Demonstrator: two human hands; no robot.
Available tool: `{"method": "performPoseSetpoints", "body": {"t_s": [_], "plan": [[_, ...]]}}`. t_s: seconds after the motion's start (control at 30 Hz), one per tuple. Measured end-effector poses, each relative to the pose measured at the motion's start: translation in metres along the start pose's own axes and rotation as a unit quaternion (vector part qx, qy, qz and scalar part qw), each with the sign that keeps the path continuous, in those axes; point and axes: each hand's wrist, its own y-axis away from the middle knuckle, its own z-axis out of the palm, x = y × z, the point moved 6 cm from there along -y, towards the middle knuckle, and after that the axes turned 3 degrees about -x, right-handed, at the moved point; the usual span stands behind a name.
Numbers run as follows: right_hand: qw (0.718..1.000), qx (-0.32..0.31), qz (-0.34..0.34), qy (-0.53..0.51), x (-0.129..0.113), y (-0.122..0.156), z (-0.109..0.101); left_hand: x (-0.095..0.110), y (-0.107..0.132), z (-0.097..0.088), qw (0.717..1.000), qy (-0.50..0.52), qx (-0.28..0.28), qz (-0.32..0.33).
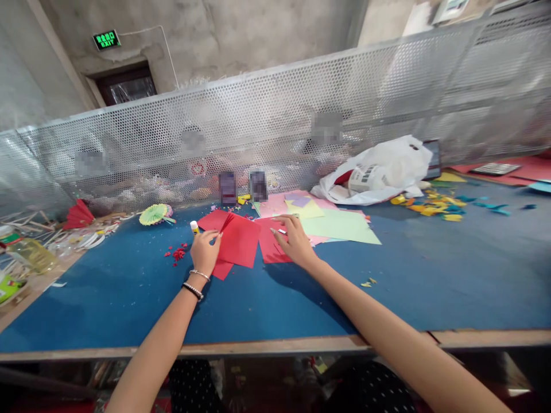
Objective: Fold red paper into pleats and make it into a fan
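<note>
My left hand (205,252), with bracelets at the wrist, pinches a narrow folded strip of red paper (227,221) that stands up from the table. Under and beside it lie red paper sheets (242,244), overlapping at angles. A glue stick with a white cap (194,227) is just behind my left hand. My right hand (295,241) hovers over or rests on another red sheet (269,248), its fingers apart and bent; contact cannot be made out. Small red paper scraps (178,253) lie left of my left hand.
Pastel sheets (344,225) lie behind my right hand. Further right are a white plastic bag (379,172) and yellow scraps (430,203). A green and yellow paper rosette (154,214) sits back left. An oil bottle (30,252) stands far left. Perforated metal panels (267,115) border the back.
</note>
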Motion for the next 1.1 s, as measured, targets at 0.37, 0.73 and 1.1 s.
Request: {"method": "performPoseSetpoints", "body": {"t_s": [0.37,0.73,1.1], "plan": [[0.985,-0.088,-0.124,0.083,-0.030,0.005,0.003,0.047,0.018,0.005,0.965,0.034,-0.021,0.259],[0.930,-0.337,-0.137,0.062,-0.015,0.019,0.047,0.032,0.029,0.060,0.932,0.093,-0.306,0.171],[0.948,-0.309,-0.052,0.056,-0.004,0.017,0.049,0.030,0.025,0.058,0.938,0.118,-0.303,0.122]]}}
